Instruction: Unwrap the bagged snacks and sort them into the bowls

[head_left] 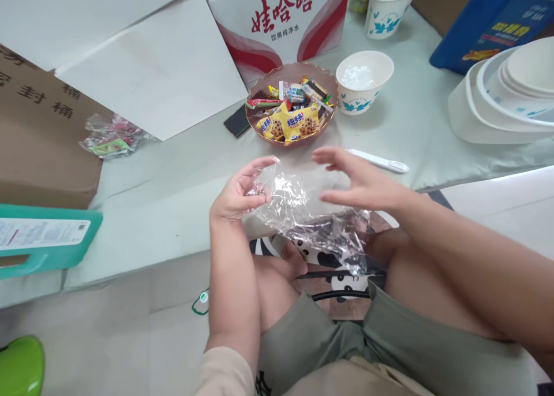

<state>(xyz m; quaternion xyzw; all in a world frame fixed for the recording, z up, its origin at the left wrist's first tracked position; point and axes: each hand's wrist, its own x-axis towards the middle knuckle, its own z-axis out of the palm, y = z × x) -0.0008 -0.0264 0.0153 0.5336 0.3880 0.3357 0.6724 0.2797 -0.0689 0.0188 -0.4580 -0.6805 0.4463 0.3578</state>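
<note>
A crinkled clear plastic bag hangs over my lap at the table's front edge. My left hand grips it by the upper left side, fingers curled around the film. To its right, my right hand is raised with thumb and fingers spread, and nothing shows between them. The bag's lower end droops toward my knees. Just beyond both hands stands a pink, gold-rimmed bowl with several wrapped snacks, two yellow cookie packets among them.
Patterned paper cups stand right of the bowl, near a white-handled tool. Stacked white containers are farther right. A white carton is behind the bowl; a brown box and wrappers lie left. A teal carrier sits at the left edge.
</note>
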